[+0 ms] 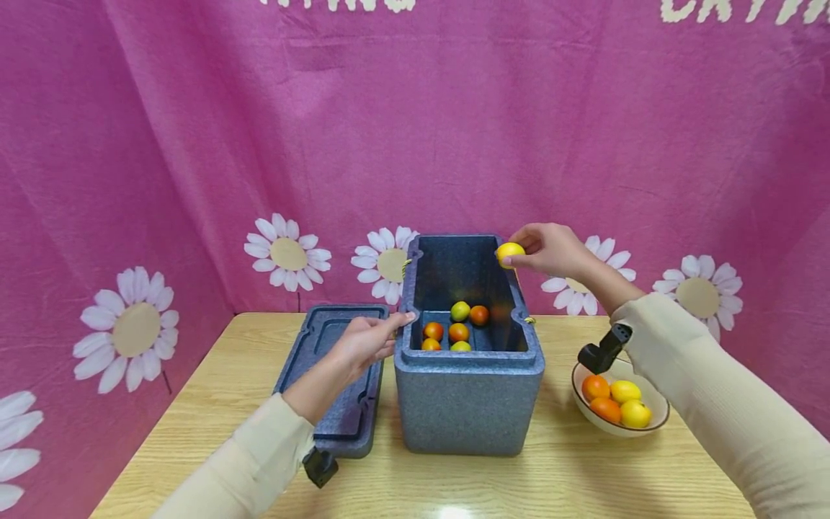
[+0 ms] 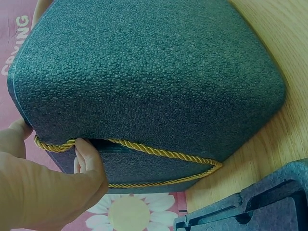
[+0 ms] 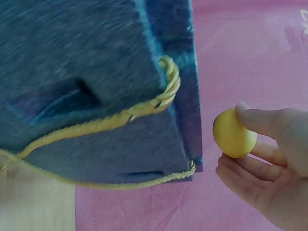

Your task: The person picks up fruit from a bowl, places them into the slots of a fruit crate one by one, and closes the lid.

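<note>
My right hand (image 1: 551,249) pinches a yellow lemon (image 1: 511,254) between thumb and fingers, at the far right rim of a dark grey foam box (image 1: 468,411). In the right wrist view the lemon (image 3: 234,133) appears beside the box's upper edge, apart from it. My left hand (image 1: 363,342) grips the box's left rim, thumb on top; in the left wrist view its fingers (image 2: 89,159) bend against the side near a yellow twisted rope (image 2: 159,151). Inside the box lie several fruits, among them an orange-red one (image 1: 479,315) and a greenish-yellow one (image 1: 460,311).
Left of the box, its grey lid (image 1: 337,425) lies on the wooden table (image 1: 194,432). A cream bowl (image 1: 658,411) to the right, partly behind the right sleeve, holds orange and yellow fruits. A pink curtain (image 1: 389,130) with daisies hangs behind.
</note>
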`<action>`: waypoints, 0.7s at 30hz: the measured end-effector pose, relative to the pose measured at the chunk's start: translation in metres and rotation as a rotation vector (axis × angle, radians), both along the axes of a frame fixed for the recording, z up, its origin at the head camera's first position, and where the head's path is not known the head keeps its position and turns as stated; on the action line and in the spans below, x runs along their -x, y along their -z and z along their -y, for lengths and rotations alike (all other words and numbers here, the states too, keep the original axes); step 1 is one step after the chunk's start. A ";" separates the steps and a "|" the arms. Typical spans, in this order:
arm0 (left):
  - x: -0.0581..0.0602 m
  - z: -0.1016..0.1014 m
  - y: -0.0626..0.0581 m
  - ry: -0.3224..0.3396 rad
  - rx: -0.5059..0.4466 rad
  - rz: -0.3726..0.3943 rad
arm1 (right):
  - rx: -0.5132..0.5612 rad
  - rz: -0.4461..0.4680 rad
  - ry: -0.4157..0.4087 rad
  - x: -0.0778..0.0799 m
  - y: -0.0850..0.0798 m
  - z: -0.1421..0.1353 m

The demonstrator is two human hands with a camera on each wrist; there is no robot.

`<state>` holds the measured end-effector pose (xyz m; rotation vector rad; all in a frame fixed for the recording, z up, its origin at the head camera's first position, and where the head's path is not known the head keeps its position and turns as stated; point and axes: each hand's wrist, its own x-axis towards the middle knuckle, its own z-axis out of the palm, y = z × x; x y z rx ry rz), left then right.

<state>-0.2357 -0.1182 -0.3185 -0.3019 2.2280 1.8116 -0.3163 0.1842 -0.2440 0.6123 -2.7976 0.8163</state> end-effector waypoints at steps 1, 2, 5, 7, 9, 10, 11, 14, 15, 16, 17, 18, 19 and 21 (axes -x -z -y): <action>0.000 0.000 0.000 -0.001 -0.005 0.001 | -0.001 0.006 -0.002 0.002 -0.001 0.003; 0.000 0.000 0.000 -0.002 -0.007 0.002 | 0.000 0.008 -0.006 0.003 -0.003 0.006; 0.001 -0.001 0.001 -0.001 -0.013 0.002 | 0.001 0.024 -0.020 0.006 -0.008 0.014; 0.001 -0.001 0.001 -0.001 -0.014 0.001 | -0.004 0.031 -0.030 0.008 -0.010 0.020; 0.001 -0.001 0.000 0.000 -0.012 0.003 | -0.009 0.039 -0.039 0.011 -0.013 0.025; 0.001 -0.001 0.000 0.000 -0.010 0.004 | -0.012 0.043 -0.043 0.012 -0.014 0.027; 0.001 0.000 0.000 0.000 -0.007 0.005 | -0.019 0.044 -0.049 0.013 -0.015 0.029; 0.002 0.000 0.000 0.005 -0.007 0.004 | -0.039 0.062 -0.055 0.017 -0.018 0.036; 0.002 0.000 -0.001 0.004 -0.008 0.004 | -0.046 0.072 -0.056 0.018 -0.019 0.038; 0.002 -0.001 -0.001 0.002 -0.008 0.004 | -0.057 0.078 -0.060 0.020 -0.020 0.040; 0.002 -0.001 -0.001 0.000 -0.007 0.005 | -0.069 0.086 -0.063 0.021 -0.021 0.042; 0.002 -0.001 -0.001 -0.002 -0.007 0.006 | -0.078 0.097 -0.063 0.022 -0.022 0.044; 0.002 -0.001 -0.001 -0.005 -0.006 0.007 | -0.087 0.107 -0.062 0.024 -0.023 0.046; 0.002 -0.001 -0.001 -0.007 -0.003 0.011 | -0.097 0.127 -0.060 0.026 -0.024 0.050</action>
